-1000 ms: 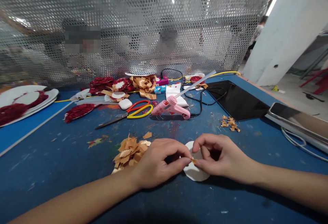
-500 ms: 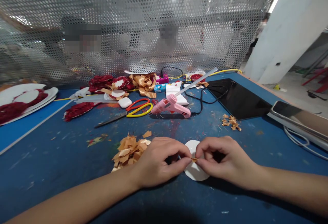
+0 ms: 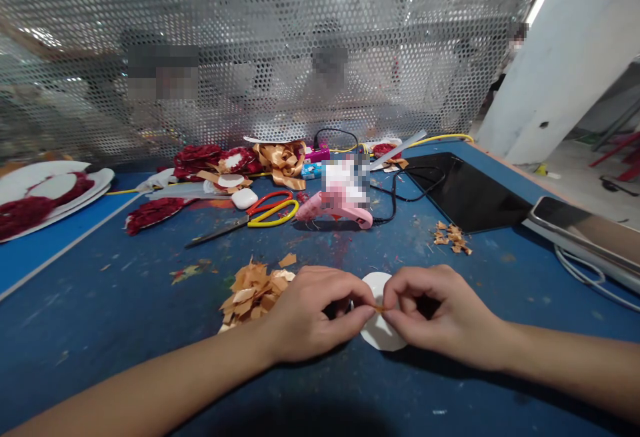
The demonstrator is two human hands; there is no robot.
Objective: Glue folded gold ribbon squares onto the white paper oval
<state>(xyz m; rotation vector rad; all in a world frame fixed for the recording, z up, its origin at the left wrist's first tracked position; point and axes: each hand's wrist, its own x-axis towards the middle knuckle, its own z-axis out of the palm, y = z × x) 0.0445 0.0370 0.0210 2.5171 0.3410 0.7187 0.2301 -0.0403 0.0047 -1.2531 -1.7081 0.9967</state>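
Observation:
Between the fingertips of both hands is a small piece of gold-brown ribbon [image 3: 379, 310]. My left hand [image 3: 325, 314] pinches it from the left, and my right hand [image 3: 435, 310] pinches its other side. Below the fingers a white round disc [image 3: 383, 338] lies on the blue table, partly covered by both hands. Beside my left hand, a heap of cut gold-brown pieces [image 3: 253, 294] is partly hidden by the wrist.
A pink glue gun [image 3: 345, 209], partly blurred, lies beyond the hands. Red-and-yellow-handled scissors [image 3: 273, 212] are left of it. Small curled scraps [image 3: 453, 237] sit by a black tablet [image 3: 465, 190]. A phone [image 3: 585, 224] is at right, white plates [image 3: 95, 187] at left.
The piece between the fingertips looks narrower, as if pinched or twisted further. Both hands stay nearly in place over the disc.

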